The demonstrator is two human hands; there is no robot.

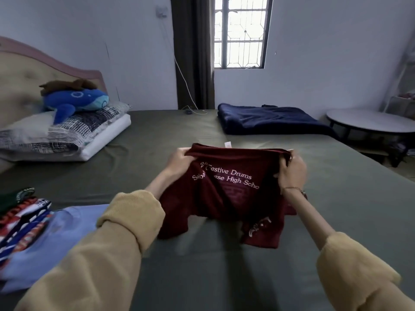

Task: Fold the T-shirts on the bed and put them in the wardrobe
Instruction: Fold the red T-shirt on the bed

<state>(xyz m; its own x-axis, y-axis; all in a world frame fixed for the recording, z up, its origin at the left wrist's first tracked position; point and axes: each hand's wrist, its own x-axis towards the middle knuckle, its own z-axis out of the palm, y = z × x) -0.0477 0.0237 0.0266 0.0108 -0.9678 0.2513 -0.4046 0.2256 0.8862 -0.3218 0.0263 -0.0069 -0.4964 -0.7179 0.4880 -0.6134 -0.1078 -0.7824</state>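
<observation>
- The left hand (179, 159), just left of the frame's centre, has its fingers curled over one top corner of a maroon T-shirt (226, 194), gripping the cloth.
- The right hand (292, 169), right of centre, pinches the other top corner; a thin bracelet (293, 189) circles its wrist, and both arms wear mustard-yellow sleeves (116, 239).
- The shirt hangs stretched between the two hands, its lower part bunched on the bed (224, 265), which is covered in an olive-green sheet.
- White lettering across the shirt reads "Festive Drums" and, below it, "High Scho", the rest lost in folds; a small white tag (227, 144) sticks up at the top edge.
- At the lower left lies a pile of T-shirts (29, 227), a light blue one spread under striped and printed ones.
- Upper left: a blue whale plush (74, 101) sits on patterned pillows (62, 133) against a padded headboard (20, 81).
- A folded navy blanket (271, 118) lies on the bed's far side, right of centre.
- Behind it are a barred window (240, 32), a dark curtain (193, 52) and pale walls; a round table (370, 122) stands at the right edge.
</observation>
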